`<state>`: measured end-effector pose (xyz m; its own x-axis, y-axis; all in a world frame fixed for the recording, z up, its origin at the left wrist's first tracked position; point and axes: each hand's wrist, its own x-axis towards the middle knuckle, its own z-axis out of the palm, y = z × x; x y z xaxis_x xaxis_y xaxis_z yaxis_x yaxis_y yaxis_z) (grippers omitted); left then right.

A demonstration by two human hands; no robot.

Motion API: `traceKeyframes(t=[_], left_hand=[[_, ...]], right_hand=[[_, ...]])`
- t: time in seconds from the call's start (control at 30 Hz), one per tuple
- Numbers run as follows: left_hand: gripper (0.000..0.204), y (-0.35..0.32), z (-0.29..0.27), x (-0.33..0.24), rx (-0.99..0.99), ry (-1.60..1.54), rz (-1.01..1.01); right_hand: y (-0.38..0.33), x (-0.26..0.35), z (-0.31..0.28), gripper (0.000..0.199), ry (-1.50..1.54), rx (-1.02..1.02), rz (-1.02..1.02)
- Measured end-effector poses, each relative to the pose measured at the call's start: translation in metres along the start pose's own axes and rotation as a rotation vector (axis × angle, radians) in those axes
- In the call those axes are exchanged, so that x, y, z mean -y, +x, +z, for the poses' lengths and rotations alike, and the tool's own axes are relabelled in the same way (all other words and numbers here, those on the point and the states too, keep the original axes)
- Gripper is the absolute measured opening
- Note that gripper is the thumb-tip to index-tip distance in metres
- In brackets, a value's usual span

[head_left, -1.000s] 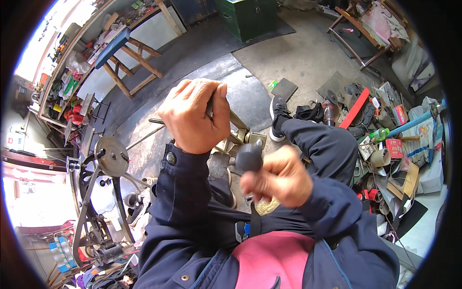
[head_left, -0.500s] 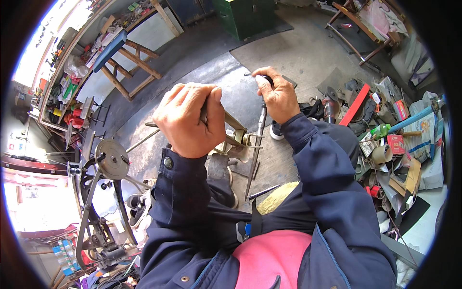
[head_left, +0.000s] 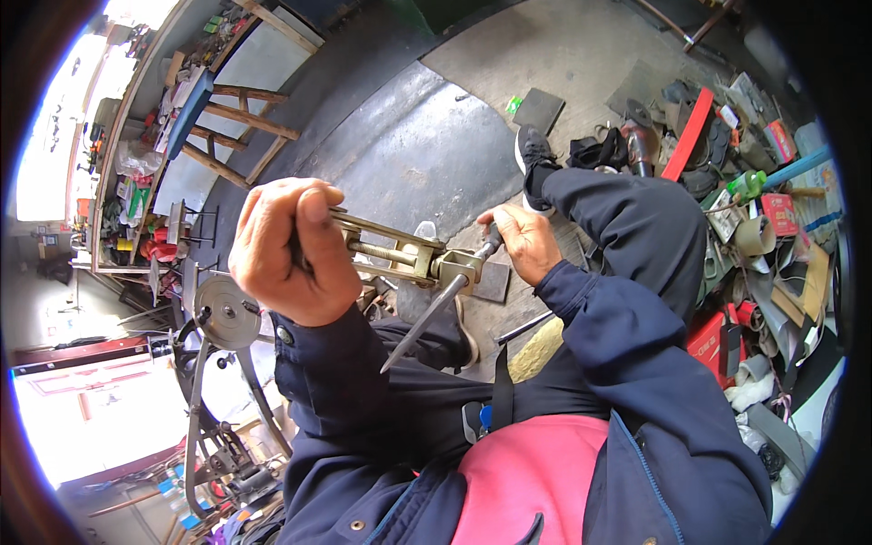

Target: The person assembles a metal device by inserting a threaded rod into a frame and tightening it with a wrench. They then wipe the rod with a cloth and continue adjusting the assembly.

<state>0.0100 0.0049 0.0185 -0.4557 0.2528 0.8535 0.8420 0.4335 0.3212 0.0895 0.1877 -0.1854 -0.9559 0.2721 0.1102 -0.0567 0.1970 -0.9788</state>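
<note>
My left hand [head_left: 295, 250] is closed around one end of a brass-coloured metal frame [head_left: 386, 271] with a threaded rod along its middle. The frame reaches out to the right, and its forked far end carries a long, tapered metal spike [head_left: 423, 324]. The spike slants down to the left, its point over my lap. My right hand [head_left: 525, 243] is closed on the spike's other, darker end, just beyond the fork. The palm hides part of that end. My left fingers cover the frame's near end.
Left of me stands a machine with a round metal wheel [head_left: 227, 312]. A wooden stool with a blue seat [head_left: 190, 113] is beyond it. Tools, boxes and a red bar [head_left: 688, 134] are heaped at the right. Yellow bristly material [head_left: 538, 350] lies between my legs.
My right hand has come nearer, swinging the spike from almost upright to a slant with its point to the left. My left hand has shifted left, showing more of the frame. The view has turned slightly.
</note>
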Motion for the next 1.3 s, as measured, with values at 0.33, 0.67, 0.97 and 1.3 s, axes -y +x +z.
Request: traceKeyframes(t=[0.33,0.67,0.97,1.3], left_hand=[[0.028,0.000,0.009,-0.002,-0.012,0.082,0.024],[0.026,-0.006,0.004,-0.008,-0.047,0.147,-0.054],[0.006,0.006,0.002,-0.012,-0.024,0.340,-0.066],[0.017,-0.013,-0.019,-0.021,-0.281,0.130,-0.130]], right_hand=[[-0.012,0.017,-0.015,0.073,-0.300,0.156,-0.481],[-0.003,0.027,0.011,0.108,-0.319,0.050,-0.310],[-0.003,0.019,0.036,0.110,-0.123,0.170,-0.139],[-0.003,-0.003,0.046,0.090,-0.292,0.120,-0.407]])
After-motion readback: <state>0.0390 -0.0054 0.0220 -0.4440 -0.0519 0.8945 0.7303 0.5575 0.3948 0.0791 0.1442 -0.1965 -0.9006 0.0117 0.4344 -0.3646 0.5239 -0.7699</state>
